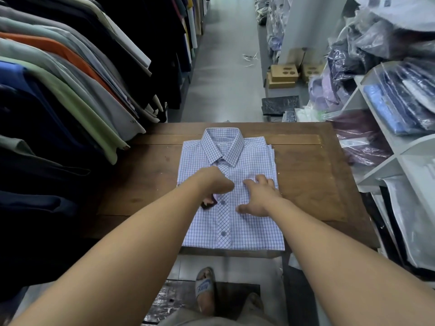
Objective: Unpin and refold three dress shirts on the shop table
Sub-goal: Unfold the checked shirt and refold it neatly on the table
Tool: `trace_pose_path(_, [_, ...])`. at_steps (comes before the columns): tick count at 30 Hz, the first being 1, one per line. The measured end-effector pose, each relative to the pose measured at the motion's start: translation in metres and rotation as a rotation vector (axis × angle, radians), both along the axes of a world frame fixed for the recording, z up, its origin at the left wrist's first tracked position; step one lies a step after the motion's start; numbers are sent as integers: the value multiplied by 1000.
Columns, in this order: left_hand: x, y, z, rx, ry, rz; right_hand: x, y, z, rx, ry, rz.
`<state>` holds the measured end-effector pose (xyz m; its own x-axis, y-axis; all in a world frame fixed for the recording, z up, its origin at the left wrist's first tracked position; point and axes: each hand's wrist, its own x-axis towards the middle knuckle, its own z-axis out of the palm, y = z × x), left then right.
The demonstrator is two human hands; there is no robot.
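Head view: hanging garments (77, 95) crowd the table (306, 184), left.

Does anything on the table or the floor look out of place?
Little. The left hand holds a small dark thing against the shirt; what it is I cannot tell. The shirt's folded layers jut out unevenly at its far right edge. White scraps lie on the aisle floor.

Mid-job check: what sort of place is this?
Likely a clothing shop or stockroom: a rack of hanging shirts at left, white shelves of plastic-bagged garments at right, and a folded blue checked dress shirt on the brown wooden table.
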<state>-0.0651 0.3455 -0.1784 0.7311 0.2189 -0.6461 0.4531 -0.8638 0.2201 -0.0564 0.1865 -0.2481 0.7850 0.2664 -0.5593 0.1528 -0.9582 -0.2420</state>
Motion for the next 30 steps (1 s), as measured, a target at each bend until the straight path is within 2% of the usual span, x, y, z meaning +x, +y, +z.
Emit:
trace_pose_path(1, [-1, 0, -4, -81, 42, 57, 1, -2, -1, 11, 9, 4])
trace_pose_path(2, [-1, 4, -9, -83, 25, 46, 2, -4, -2, 19, 14, 7])
trace_pose_path(5, [-10, 22, -22, 145, -92, -128, 1, -6, -4, 10, 18, 22])
trace_pose_path(7, [-18, 35, -32, 194, -14, -178, -1, -5, -4, -33, 25, 52])
trace_pose_path(10, [-33, 45, -41, 151, 150, -243, -8, -4, -4, -135, 101, 133])
trace_pose_path(12, [-43, 47, -48, 185, 175, -306, -14, -4, -6, -218, 144, 195])
trace_pose_path(15, [-53, 52, -59, 295, 101, -380, -18, -7, -7, -267, 133, 229])
trace_pose_path(18, [-57, 55, -62, 313, 57, -381, -19, -8, -8, -260, 108, 230])
trace_pose_path(20, [-60, 54, -62, 276, 60, -312, -21, -9, -8, -264, 96, 210])
trace_pose_path(22, [-66, 53, -62, 223, 82, -144, -27, -12, -7, -261, 94, 144])
trace_pose_path(26, [-84, 50, -58, 175, 109, 193, -46, -22, -10, -218, 61, -112])
trace_pose_path(28, [-92, 50, -58, 45, 49, 382, -54, -28, -11, -150, 20, -262])
trace_pose_path(30, [-97, 51, -60, -56, -7, 475, -58, -33, -10, -35, -22, -394])
